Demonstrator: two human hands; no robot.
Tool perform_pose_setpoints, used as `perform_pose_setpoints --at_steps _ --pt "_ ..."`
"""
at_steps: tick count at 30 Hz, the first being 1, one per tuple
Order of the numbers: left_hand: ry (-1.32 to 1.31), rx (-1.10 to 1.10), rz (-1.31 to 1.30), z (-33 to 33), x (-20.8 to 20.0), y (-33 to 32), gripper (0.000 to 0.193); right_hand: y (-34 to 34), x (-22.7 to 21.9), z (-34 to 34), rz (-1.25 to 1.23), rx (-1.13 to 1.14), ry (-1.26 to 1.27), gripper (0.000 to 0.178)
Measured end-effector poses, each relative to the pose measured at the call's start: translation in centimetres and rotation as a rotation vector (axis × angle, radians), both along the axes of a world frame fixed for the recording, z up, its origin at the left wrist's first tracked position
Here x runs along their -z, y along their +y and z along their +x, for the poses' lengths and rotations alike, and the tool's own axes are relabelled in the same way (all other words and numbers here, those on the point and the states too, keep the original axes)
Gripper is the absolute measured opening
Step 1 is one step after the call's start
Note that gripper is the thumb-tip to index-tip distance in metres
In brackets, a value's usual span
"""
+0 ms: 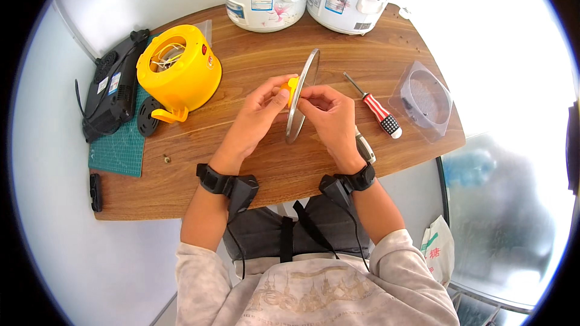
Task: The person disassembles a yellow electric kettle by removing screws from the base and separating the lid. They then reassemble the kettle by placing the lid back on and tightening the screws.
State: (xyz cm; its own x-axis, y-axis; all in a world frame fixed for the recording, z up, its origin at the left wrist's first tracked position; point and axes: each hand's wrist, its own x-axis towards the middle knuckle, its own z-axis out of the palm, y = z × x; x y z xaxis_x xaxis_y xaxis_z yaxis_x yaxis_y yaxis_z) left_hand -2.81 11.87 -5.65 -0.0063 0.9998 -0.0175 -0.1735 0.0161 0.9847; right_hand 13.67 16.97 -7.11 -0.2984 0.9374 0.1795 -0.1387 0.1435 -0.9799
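Observation:
In front of me a round glass lid [295,128] with a metal rim stands on edge, seen nearly side-on above the table. My left hand [257,111] is closed on its yellow knob [293,86], on the lid's left face. On the other face, opposite the knob, the fingers of my right hand [333,113] are pinched together close to the glass; whatever they grip is hidden. Just right of that hand lies a screwdriver [380,113] with a red-and-white striped, dark-tipped handle. A grey-and-white handled tool [364,147] is partly covered by my right wrist.
Left on the wooden table [241,54] are a yellow appliance housing [196,87] with exposed wires, a black disc [147,117], a green cutting mat [118,156], a black case [118,93] and a small metal part [167,159]. Two white rice cookers [266,0] stand behind; a clear plastic tray [426,99] lies right.

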Motion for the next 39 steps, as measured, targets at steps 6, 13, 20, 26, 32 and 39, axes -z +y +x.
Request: perform_pose_setpoints --at_steps 6,13,20,26,32,39 --pt "-0.104 0.02 -0.057 -0.22 0.28 0.18 0.039 0.49 0.27 -0.03 -0.062 -0.032 0.045 0.016" --pt "-0.085 0.031 -0.069 -0.5 0.58 0.24 0.041 0.66 0.29 0.07 -0.08 -0.059 0.085 0.016" --pt "-0.099 0.044 -0.068 -0.77 0.74 0.4 0.044 0.76 0.53 0.16 -0.059 -0.064 0.052 0.019" --pt "-0.067 0.039 -0.079 -0.5 0.51 0.29 0.045 0.81 0.64 0.29 -0.039 -0.039 0.004 0.017" --pt "-0.072 0.058 -0.08 -0.67 0.51 0.31 0.045 0.69 0.31 0.33 -0.012 -0.016 -0.099 0.019" --pt "-0.08 0.06 -0.071 -0.5 0.35 0.21 0.045 0.27 0.38 -0.31 0.191 0.091 -0.287 0.018"
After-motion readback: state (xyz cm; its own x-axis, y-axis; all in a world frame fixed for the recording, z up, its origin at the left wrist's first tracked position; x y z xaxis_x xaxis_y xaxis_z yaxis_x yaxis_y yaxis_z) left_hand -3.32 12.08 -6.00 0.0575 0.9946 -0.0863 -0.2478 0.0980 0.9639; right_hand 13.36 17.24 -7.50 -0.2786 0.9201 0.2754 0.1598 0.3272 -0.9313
